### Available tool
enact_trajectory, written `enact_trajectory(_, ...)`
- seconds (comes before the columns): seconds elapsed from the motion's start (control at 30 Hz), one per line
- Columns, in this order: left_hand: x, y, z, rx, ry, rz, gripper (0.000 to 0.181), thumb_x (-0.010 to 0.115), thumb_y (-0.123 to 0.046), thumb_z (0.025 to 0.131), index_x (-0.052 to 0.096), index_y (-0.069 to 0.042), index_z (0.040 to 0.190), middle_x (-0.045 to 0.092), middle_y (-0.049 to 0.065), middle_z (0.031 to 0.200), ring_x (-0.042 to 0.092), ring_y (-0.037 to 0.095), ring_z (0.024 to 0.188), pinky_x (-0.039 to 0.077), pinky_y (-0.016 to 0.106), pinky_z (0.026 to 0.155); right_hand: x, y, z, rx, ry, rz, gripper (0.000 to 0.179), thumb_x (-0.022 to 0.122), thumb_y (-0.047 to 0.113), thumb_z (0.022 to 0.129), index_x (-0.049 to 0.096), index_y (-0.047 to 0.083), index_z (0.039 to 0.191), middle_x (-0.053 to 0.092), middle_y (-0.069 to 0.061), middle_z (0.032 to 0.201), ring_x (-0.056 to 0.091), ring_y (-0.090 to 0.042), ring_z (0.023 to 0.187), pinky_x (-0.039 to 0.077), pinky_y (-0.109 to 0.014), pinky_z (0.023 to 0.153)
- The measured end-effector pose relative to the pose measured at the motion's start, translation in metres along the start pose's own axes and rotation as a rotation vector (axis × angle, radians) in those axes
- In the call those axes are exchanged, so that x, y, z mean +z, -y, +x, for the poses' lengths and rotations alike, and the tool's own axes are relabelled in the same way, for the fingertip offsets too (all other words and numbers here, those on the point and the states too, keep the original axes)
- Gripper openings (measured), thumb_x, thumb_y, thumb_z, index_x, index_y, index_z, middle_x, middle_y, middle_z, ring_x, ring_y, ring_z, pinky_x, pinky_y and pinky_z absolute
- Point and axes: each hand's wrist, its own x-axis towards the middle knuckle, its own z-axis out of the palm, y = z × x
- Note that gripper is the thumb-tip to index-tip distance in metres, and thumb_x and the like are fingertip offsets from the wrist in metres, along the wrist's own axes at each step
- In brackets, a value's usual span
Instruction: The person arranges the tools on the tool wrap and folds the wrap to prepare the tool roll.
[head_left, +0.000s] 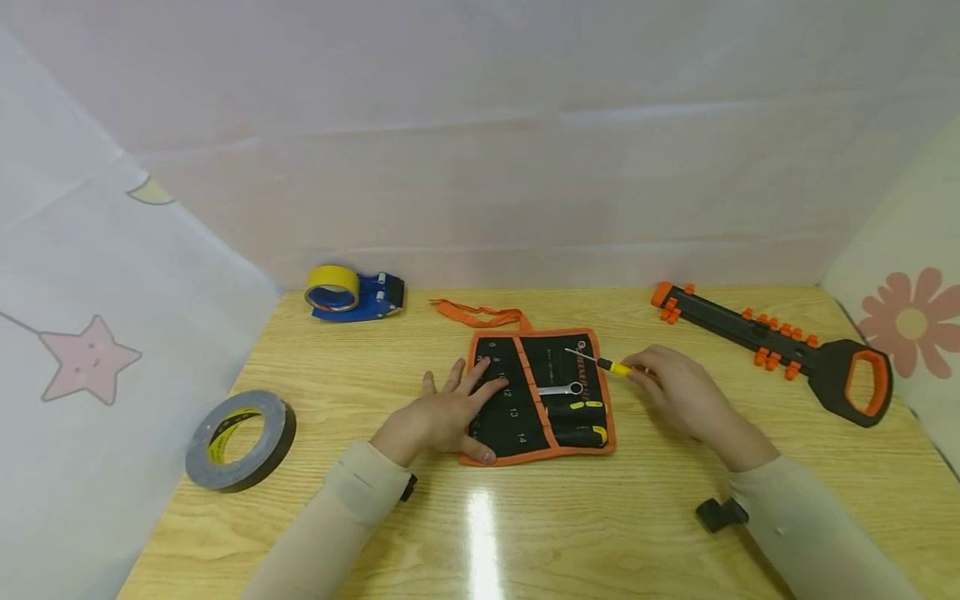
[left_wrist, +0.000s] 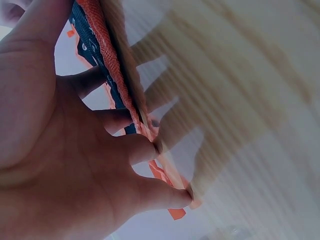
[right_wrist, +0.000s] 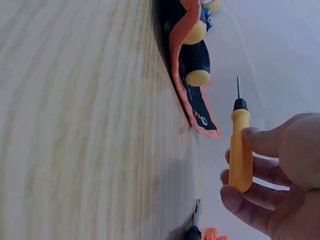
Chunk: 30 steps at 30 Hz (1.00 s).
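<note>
A black tool roll with orange edging lies unfolded on the table, with numbers printed down its left half. My left hand rests on that left half with fingers spread; in the left wrist view its fingertips meet the orange edging and the table. My right hand pinches a small screwdriver by its yellow handle, thumb on one side and fingers on the other. The thin shaft points left over the roll's upper right corner. A combination wrench and several black-and-yellow handles sit in the right half.
At the back left stands a blue tape dispenser with yellow tape. A grey tape roll lies near the left edge. A black-and-orange saw-shaped rack lies at the right. The roll's orange tie trails behind it toward the wall.
</note>
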Motion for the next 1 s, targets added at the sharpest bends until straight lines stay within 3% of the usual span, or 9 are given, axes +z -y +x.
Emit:
enact_trajectory(0.13, 0.001, 0.001, 0.001, 0.002, -0.006, 0.003, 0.119, 0.083, -0.068, 0.083, 0.013, -0.037, 0.174, -0.011, 0.007, 0.184, -0.005, 0.049, 0.168, 0.009, 0.088, 0.121, 0.005, 0.001, 0.007, -0.021, 0.017, -0.006, 0.019, 0.068, 0.012, 0.107, 0.078, 0.003, 0.121, 0.077, -0.011, 0.111, 0.072, -0.029, 0.099, 0.059, -0.053, 0.088)
enact_trajectory(0.37, -0.002, -0.003, -0.002, -0.006, 0.003, 0.02, 0.116, 0.085, -0.06, 0.086, 0.014, -0.038, 0.174, -0.01, 0.009, 0.184, -0.006, 0.049, 0.168, 0.009, 0.086, 0.122, 0.013, 0.003, 0.017, -0.079, 0.024, -0.02, 0.017, 0.069, 0.01, 0.105, 0.078, 0.004, 0.118, 0.076, -0.007, 0.106, 0.069, -0.023, 0.093, 0.059, -0.049, 0.086)
enact_trajectory(0.73, 0.001, -0.001, 0.001, -0.014, 0.009, 0.016, 0.113, 0.084, -0.062, 0.085, 0.013, -0.05, 0.172, -0.012, 0.006, 0.184, -0.007, 0.049, 0.168, 0.007, 0.086, 0.122, 0.02, 0.005, 0.026, -0.126, 0.041, -0.072, 0.017, 0.07, 0.01, 0.105, 0.08, 0.003, 0.118, 0.072, -0.006, 0.108, 0.067, -0.022, 0.094, 0.059, -0.046, 0.086)
enact_trajectory(1.0, 0.0, -0.002, 0.0, -0.015, 0.01, 0.018, 0.111, 0.083, -0.061, 0.086, 0.014, -0.048, 0.173, -0.011, 0.006, 0.184, -0.007, 0.047, 0.168, 0.006, 0.085, 0.124, 0.024, 0.005, 0.03, -0.188, 0.035, -0.088, 0.012, 0.075, 0.006, 0.1, 0.082, 0.003, 0.11, 0.069, -0.005, 0.101, 0.064, -0.02, 0.089, 0.059, -0.043, 0.082)
